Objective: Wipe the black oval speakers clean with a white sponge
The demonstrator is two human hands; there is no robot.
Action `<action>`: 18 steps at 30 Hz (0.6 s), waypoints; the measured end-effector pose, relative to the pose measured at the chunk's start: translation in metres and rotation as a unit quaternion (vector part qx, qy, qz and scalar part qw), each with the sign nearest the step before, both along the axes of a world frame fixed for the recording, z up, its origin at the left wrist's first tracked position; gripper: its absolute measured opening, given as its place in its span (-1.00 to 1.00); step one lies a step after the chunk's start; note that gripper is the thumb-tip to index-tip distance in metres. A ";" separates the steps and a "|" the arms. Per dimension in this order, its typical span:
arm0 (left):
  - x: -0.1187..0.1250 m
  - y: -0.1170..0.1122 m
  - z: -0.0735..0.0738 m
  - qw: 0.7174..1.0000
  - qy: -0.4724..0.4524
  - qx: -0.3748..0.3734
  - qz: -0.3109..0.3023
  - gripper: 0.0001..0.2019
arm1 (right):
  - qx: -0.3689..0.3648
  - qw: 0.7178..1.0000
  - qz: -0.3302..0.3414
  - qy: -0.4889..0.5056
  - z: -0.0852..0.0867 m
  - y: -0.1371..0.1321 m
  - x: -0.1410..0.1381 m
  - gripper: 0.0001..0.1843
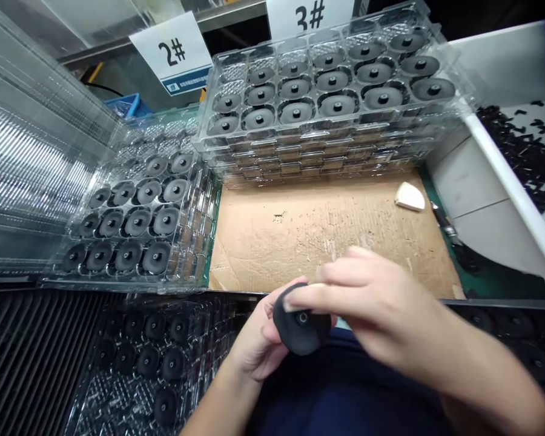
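Both my hands are low in the middle of the view, holding a round black part (301, 322) with a small metal-ringed centre hole. My left hand (258, 336) cups it from below and behind. My right hand (367, 297) comes in from the right, its fingertips pressed on the part's upper edge. Several matching black round parts sit in cups of clear plastic trays (136, 212) to the left, and more fill a stacked tray (327, 91) ahead. Another tray (149, 369) lies close by my left hand, under the near edge.
A brown cardboard sheet (322, 236) lies ahead, with a white pad (409, 197) and a metal-tipped tool (445, 224) at its right. A white bin (518, 151) of black scraps stands right. Signs marked 2# (172, 53) and 3# (311, 15) stand behind.
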State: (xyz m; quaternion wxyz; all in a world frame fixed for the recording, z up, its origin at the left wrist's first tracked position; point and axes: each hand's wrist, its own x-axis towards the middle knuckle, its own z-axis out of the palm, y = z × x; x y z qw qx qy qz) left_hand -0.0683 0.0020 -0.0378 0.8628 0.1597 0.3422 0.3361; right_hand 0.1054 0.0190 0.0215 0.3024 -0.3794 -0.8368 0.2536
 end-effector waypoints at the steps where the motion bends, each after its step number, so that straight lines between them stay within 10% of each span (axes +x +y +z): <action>1: -0.001 0.000 -0.001 1.000 -0.010 0.008 0.003 -0.30 | 0.000 0.999 -0.028 -0.036 0.001 0.001 0.001 -0.58; 8: -0.003 0.004 -0.003 0.998 0.000 0.040 0.054 -0.40 | 0.033 0.994 -0.066 0.079 -0.001 -0.006 -0.010 -0.68; 14: 0.003 0.016 0.001 0.989 -0.066 0.076 0.110 -0.44 | -0.315 0.922 -0.029 0.224 -0.028 -0.034 0.015 -0.83; 18: 0.007 0.020 0.003 0.989 -0.060 0.070 0.115 -0.48 | -0.415 0.843 -0.206 0.272 -0.053 -0.044 0.023 -0.74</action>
